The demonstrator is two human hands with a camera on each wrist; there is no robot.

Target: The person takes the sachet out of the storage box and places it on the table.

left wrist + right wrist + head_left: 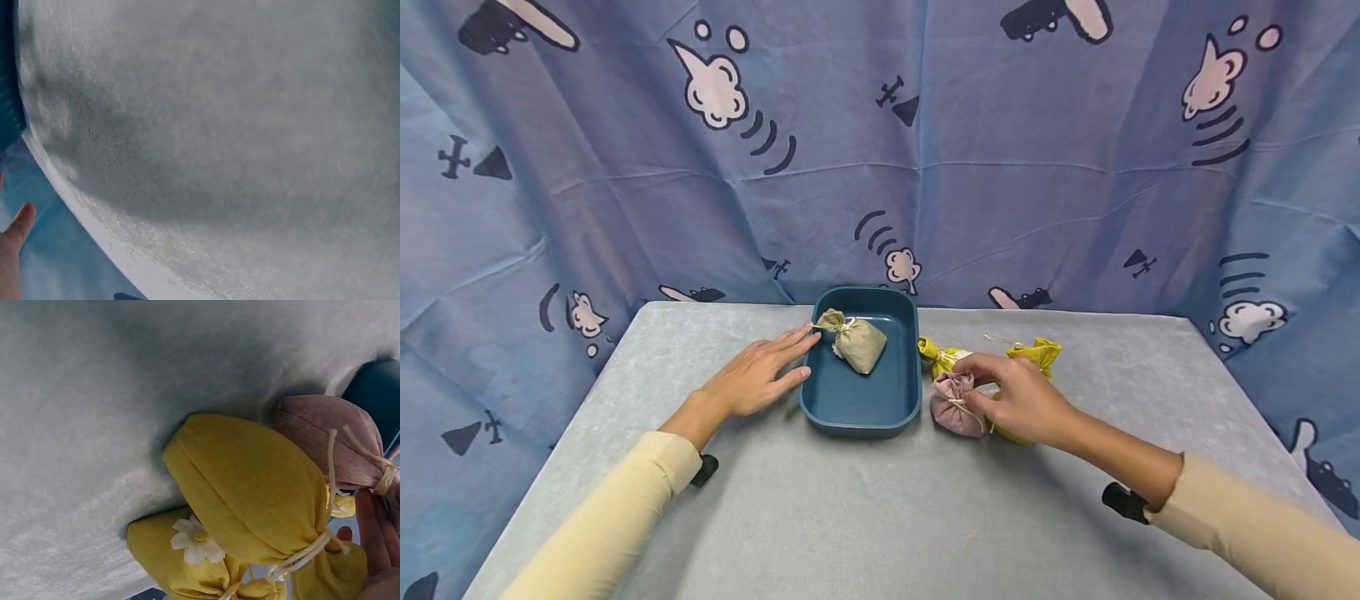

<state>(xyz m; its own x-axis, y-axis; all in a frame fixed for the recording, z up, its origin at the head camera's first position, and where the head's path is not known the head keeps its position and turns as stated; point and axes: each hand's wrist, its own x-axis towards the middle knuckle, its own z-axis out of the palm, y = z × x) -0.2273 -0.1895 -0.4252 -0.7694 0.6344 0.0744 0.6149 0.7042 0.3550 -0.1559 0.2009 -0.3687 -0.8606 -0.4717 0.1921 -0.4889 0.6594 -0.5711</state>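
Observation:
My right hand (1026,400) pinches the tied neck of a pink drawstring pouch (953,417), just right of a dark blue tub (857,408). In the right wrist view a plain yellow pouch (244,481) lies beside the pink one, and a yellow pouch with a white flower (153,550) sits behind it. My left hand (760,371) has its fingers extended, the tips at the tub's left rim. Inside the tub, toward the back, lies a beige pouch (861,346) tied with cord. The left wrist view catches only part of that hand and the tub's edge.
Another yellow pouch (934,354) lies close to the tub's right wall, partly behind the pink one. A grey cloth covers the table (850,517). At the table's back edge hangs a blue patterned curtain (985,208).

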